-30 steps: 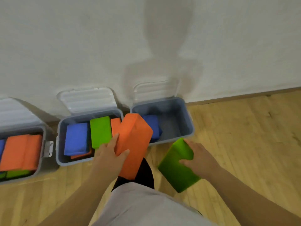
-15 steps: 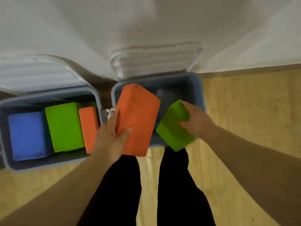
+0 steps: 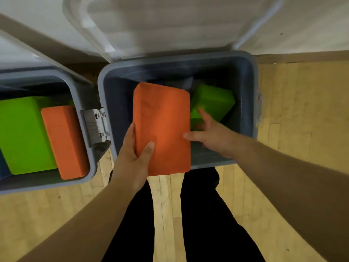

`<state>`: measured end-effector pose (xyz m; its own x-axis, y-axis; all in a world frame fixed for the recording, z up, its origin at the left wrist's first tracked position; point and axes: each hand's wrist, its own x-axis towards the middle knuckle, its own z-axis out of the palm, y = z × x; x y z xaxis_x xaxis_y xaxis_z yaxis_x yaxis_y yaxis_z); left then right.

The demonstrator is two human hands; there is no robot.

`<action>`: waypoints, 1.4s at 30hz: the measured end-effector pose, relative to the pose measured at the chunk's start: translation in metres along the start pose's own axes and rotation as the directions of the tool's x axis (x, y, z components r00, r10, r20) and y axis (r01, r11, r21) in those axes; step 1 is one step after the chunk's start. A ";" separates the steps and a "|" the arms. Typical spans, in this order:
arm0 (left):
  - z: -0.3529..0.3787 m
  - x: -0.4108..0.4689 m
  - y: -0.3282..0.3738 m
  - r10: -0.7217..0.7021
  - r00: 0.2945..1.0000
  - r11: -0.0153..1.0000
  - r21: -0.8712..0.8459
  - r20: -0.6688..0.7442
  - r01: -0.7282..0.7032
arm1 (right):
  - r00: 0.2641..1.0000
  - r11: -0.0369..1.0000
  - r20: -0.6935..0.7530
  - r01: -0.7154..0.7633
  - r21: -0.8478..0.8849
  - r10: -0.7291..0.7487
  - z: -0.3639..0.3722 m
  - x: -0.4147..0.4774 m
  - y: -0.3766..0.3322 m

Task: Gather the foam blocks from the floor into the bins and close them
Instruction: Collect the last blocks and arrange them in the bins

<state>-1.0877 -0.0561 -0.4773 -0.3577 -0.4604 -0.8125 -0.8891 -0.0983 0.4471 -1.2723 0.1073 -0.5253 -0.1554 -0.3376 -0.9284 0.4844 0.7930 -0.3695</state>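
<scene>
A large orange foam block (image 3: 162, 127) hangs over the front of the grey bin (image 3: 251, 87); my left hand (image 3: 135, 154) grips its lower left edge, thumb on top. Inside that bin, at the right, lies a green foam block (image 3: 213, 101), tilted. My right hand (image 3: 211, 133) is spread above the bin with its fingers straight, the thumb touching the orange block's right edge and the fingertips next to the green block. The bin's translucent lid (image 3: 170, 25) stands open against the wall.
A second grey bin (image 3: 83, 103) at the left holds a green block (image 3: 24, 135) and an orange block (image 3: 62, 140), with a metal latch (image 3: 96, 125) on its side. The floor is light wood (image 3: 302, 114). My dark-trousered legs (image 3: 198, 214) stand right before the bins.
I have leaned closer over the right bin. My right hand has let go of the green block, which now lies inside the bin. My left hand has carried the orange block further over it.
</scene>
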 end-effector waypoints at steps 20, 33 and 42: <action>-0.017 0.068 -0.009 0.075 0.997 0.971 0.224 0.031 -0.080 | 0.989 0.982 -0.076 0.139 0.129 -0.130 0.050 0.066 -0.006; -0.074 0.001 -0.025 0.168 0.986 0.749 0.651 -0.007 -0.123 | 0.947 0.729 -0.275 -0.068 -0.681 -0.168 0.084 -0.036 -0.006; -0.180 -0.142 0.028 0.392 0.906 0.397 0.860 0.158 -0.321 | 0.832 0.759 -0.525 -0.222 -0.612 -0.180 0.185 -0.253 -0.030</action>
<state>-1.0107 -0.1528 -0.2820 -0.7176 -0.3164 -0.6204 -0.4833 0.8676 0.1166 -1.0882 0.0755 -0.2722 -0.6684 -0.1575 -0.7269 -0.1253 0.9872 -0.0987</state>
